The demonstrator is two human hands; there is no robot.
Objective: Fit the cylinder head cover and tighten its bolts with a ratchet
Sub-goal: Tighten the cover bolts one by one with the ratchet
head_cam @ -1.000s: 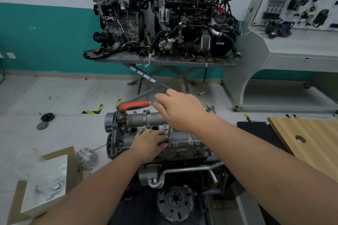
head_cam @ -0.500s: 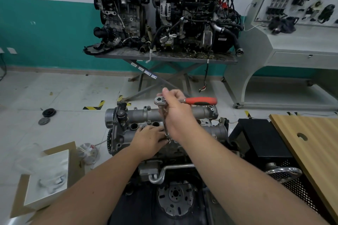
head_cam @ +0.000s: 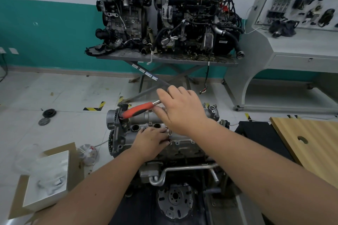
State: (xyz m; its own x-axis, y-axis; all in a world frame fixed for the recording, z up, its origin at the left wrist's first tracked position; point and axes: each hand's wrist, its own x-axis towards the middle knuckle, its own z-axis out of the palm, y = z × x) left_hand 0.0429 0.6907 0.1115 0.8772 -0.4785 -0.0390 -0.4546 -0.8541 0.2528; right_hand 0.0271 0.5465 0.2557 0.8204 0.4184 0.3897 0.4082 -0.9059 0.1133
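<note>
Cylinder head cover (head_cam: 146,118) ribbed cast aluminium, right hand (head_cam: 180,110) grasping red-handled ratchet (head_cam: 140,108), left hand (head_cam: 151,139) fingers flat on cover

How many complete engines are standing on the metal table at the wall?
2. The grey engine stands on the left part of the metal table. The black engine with red straps stands beside it on the right. Nothing appears hidden behind them.

Head view, single wide-angle: looks forward and down, close over the engine (head_cam: 161,144); far edges probably distorted.
</note>
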